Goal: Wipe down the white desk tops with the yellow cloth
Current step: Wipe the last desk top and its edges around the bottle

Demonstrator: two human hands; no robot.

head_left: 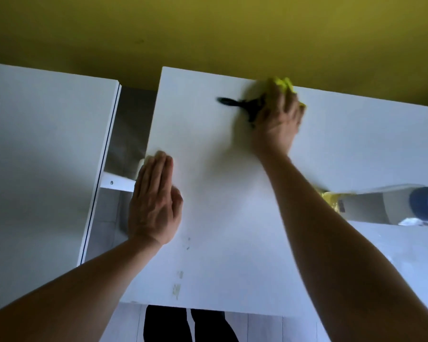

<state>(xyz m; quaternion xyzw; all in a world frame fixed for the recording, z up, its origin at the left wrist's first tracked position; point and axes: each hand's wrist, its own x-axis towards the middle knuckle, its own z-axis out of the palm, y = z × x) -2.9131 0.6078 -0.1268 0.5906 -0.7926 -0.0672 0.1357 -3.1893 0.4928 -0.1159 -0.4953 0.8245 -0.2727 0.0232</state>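
Note:
A white desk top [227, 193] fills the middle of the head view. Near its far edge my right hand [278, 119] presses the bunched yellow cloth [283, 83] onto the surface, its fingers curled over the cloth; the hand is motion-blurred. A black object [235, 103] lies just left of that hand, touching it. My left hand [155, 198] rests flat on the desk's left edge, fingers straight and together. A second white desk top [42, 149] stands to the left across a gap.
A white spray bottle [391, 206] with a blue cap lies on its side at the right, over a yellow item. A few marks [178, 282] show near the front edge. A yellow wall [208, 33] runs behind. Dark trouser legs [188, 327] are below.

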